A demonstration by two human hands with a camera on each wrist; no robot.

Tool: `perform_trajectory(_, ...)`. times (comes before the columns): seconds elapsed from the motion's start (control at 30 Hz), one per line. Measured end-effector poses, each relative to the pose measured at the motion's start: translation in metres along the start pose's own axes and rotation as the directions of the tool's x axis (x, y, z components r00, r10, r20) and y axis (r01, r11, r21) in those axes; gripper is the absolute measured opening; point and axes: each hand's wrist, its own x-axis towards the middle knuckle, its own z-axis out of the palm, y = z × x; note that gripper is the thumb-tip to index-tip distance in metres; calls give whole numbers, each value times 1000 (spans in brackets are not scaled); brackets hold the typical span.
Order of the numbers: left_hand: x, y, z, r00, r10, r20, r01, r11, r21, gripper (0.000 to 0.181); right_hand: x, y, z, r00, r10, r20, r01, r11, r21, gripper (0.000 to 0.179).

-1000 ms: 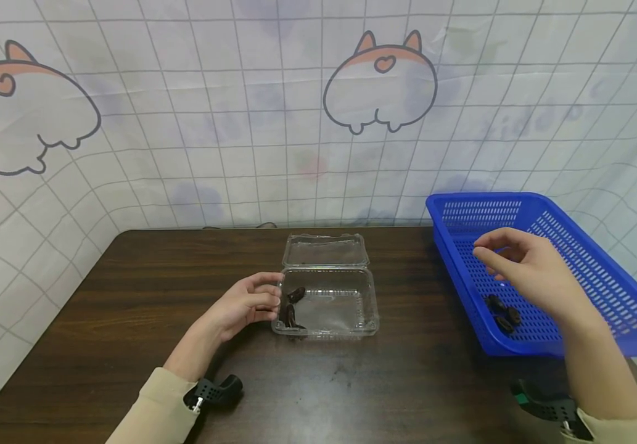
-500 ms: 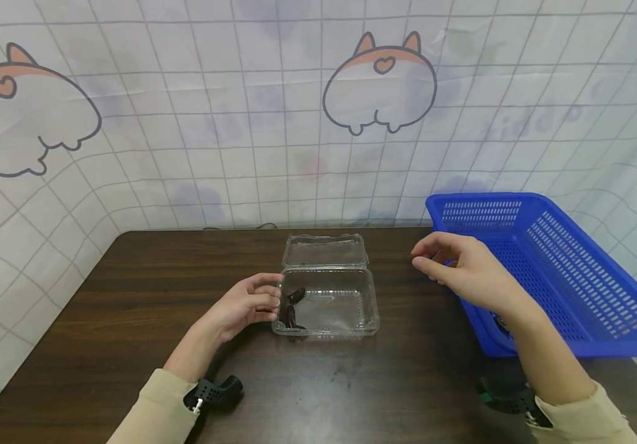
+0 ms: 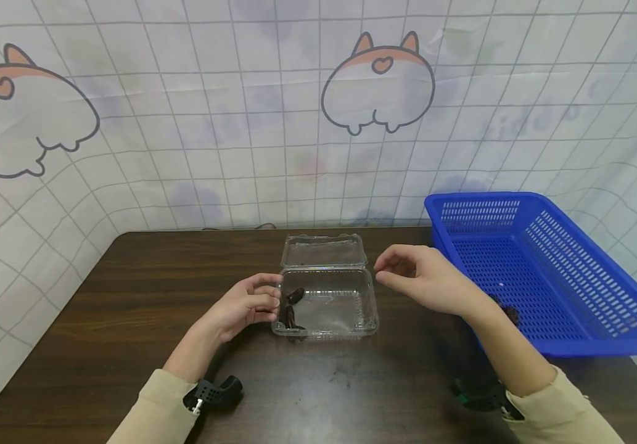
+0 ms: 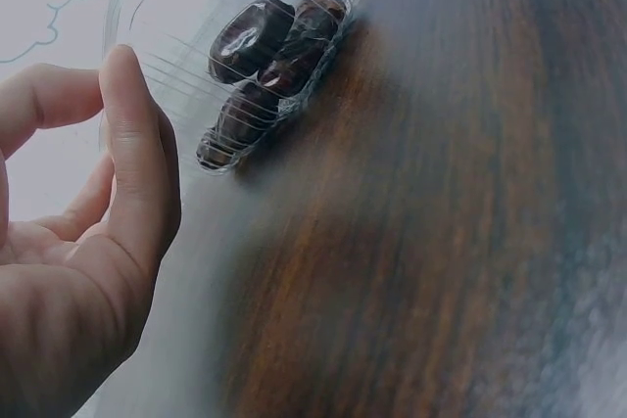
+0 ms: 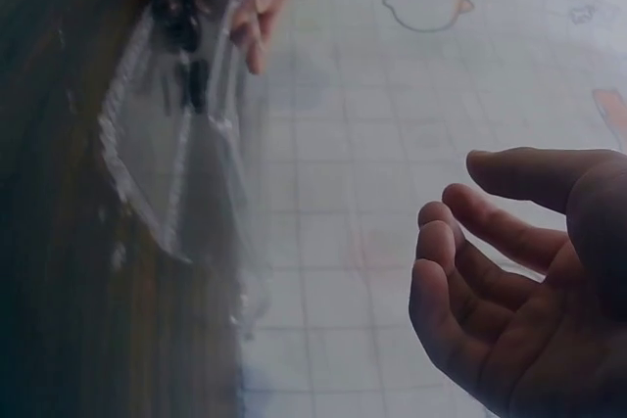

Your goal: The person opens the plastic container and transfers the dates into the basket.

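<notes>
A clear plastic clamshell box (image 3: 340, 311) stands on the table with its lid (image 3: 325, 253) folded back. Several dark brown, glossy dates (image 3: 295, 296) lie along its left side; the left wrist view shows wrinkled dates (image 4: 250, 38) through the plastic. My left hand (image 3: 243, 308) rests its fingers against the box's left edge. My right hand (image 3: 429, 280) hovers just beyond the box's right edge, fingers loosely curved and thumb apart. In the right wrist view no object shows between the fingers of that hand (image 5: 500, 286).
At the right sits a blue slotted plastic basket (image 3: 557, 265), with dates (image 3: 510, 314) partly hidden behind my right wrist. The dark wooden table (image 3: 129, 345) ends at a wall hung with grid-patterned cloth (image 3: 274, 154).
My right hand has moved left, from over the blue basket to the box's right edge. My left hand and the box have stayed in place.
</notes>
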Motion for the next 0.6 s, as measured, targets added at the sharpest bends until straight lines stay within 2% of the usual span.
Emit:
perform_trajectory(0.37, 0, 0, 0, 1000, -4, -4, 3, 1000, -9, 57, 14, 3, 23, 993, -29, 111, 30, 1000, -6, 10)
perform_trajectory(0.6, 1, -1, 0, 1000, 0, 1, 0, 1000, -6, 58, 22, 1, 37, 980, -43, 194, 42, 999, 5, 11)
